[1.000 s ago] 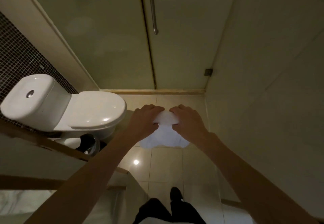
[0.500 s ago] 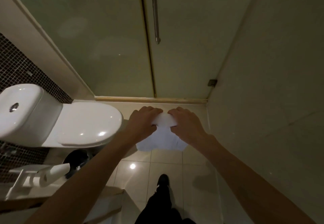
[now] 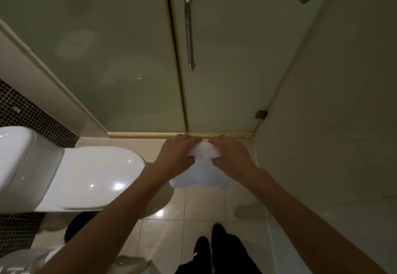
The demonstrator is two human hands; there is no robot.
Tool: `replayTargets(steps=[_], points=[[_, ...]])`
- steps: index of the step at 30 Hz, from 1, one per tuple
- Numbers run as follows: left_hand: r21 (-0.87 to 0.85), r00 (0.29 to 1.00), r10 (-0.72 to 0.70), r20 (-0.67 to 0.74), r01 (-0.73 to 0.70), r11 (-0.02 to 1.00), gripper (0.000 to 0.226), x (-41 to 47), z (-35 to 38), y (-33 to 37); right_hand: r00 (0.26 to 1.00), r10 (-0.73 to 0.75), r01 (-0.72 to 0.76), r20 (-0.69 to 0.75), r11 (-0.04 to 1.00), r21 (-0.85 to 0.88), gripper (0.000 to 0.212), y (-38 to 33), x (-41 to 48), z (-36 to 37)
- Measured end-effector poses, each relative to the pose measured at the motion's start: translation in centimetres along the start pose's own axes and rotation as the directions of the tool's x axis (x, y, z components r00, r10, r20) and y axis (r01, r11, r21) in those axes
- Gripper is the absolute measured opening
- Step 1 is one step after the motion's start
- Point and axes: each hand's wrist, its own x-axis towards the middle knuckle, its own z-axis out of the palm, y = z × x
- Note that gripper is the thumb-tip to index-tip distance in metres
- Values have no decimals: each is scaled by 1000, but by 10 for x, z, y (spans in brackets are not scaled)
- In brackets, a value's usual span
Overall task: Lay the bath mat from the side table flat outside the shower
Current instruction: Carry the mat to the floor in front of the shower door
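The bath mat point(image 3: 199, 176) was gripped at its upper edge by the left hand point(image 3: 178, 157) and right hand point(image 3: 232, 159), bunched above the floor point(image 3: 204, 206), at six o'clock from the shower threshold point(image 3: 139, 135). Unfolding and laying were judged undone.

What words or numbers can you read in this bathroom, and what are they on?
None: no word, number or sign shows on the bath mat, which the left hand and right hand grip, nor on the toilet, the shower door or its handle.
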Motion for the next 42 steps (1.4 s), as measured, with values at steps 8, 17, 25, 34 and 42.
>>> replayTargets(steps=[8, 17, 25, 34, 42], points=[[-11, 999, -34, 40, 35, 999, 59, 68, 1, -16, 1000, 0, 0, 27, 1000, 4, 45, 30, 66, -9], [-1, 994, -99, 52, 99, 995, 57, 140, 4, -26, 997, -28, 28, 75, 1000, 7, 46, 71, 142, -17], [3, 987, -150, 57, 150, 989, 58, 171, 15, -41, 991, -58, 54, 124, 998, 37, 47, 89, 181, -14], [18, 977, -168, 128, 167, 986, 59, 201, 34, -69, 986, -60, 55, 153, 998, 40, 46, 103, 218, 9], [31, 978, -138, 156, 135, 990, 59, 223, 66, -105, 982, -42, 40, 185, 999, 16, 45, 116, 249, 44]])
